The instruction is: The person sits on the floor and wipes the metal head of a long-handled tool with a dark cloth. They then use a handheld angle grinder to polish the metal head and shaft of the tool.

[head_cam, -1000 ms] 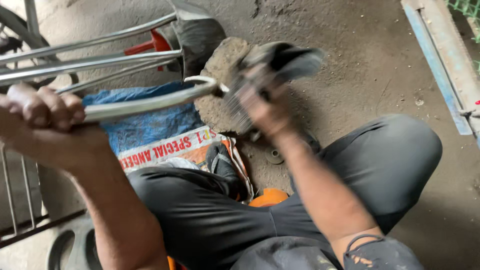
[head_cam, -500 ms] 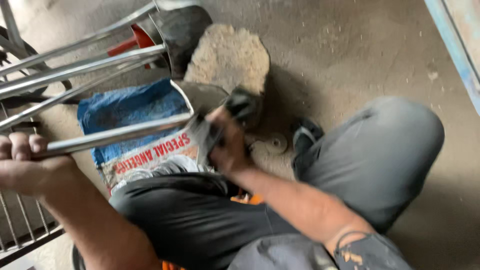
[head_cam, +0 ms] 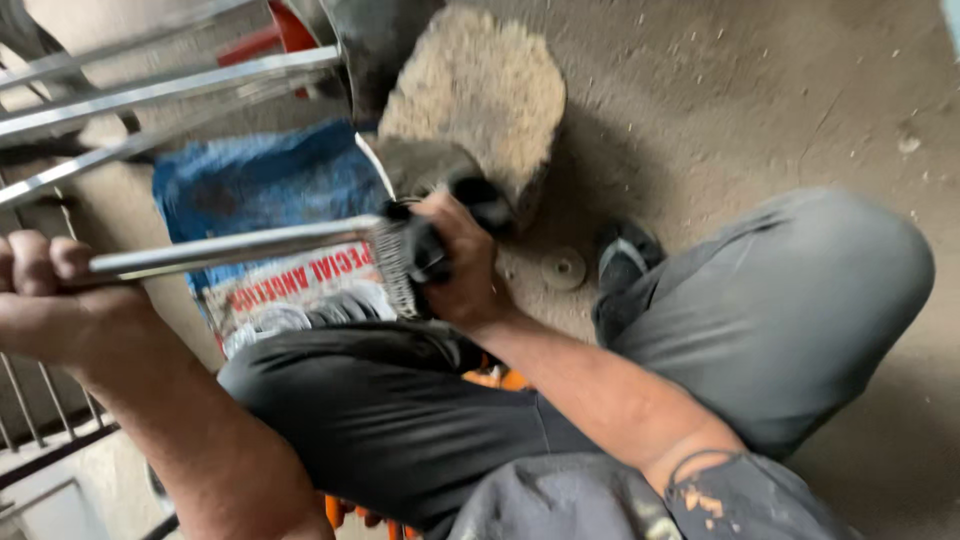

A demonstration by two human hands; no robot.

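From the head camera, looking straight down: the person is crouching on a dusty concrete floor (head_cam: 760, 110), dark trousers filling the lower frame, one knee (head_cam: 800, 290) pushing out to the right.

The left hand (head_cam: 55, 290) is sitting at the left edge, its fingers (head_cam: 40, 260) wrapped tight around the near end of a shiny metal tube (head_cam: 230, 248). The tube is running almost level across the frame toward the middle.

The right hand (head_cam: 460, 270) is gripping a black-handled wire brush (head_cam: 400, 265), fingers clamped around the handle. The brush's bristles are pressing right against the far end of the tube, so brush and tube are touching there. This part is smeared with motion, so the brush's exact shape is hard to read.

Under the tube, a blue printed sack (head_cam: 250, 190) is lying flat on the floor, partly tucked beneath the leg. Just beyond the right hand, a rough, pale stone slab (head_cam: 480, 90) is resting on the floor. A small round disc (head_cam: 563, 268) is lying near it, right beside a dark sandal (head_cam: 625, 255).

Top left, more bright metal bars (head_cam: 170, 85) are slanting across, with something red (head_cam: 285, 30) behind them. Bottom left, a metal grille (head_cam: 40, 410) is showing.
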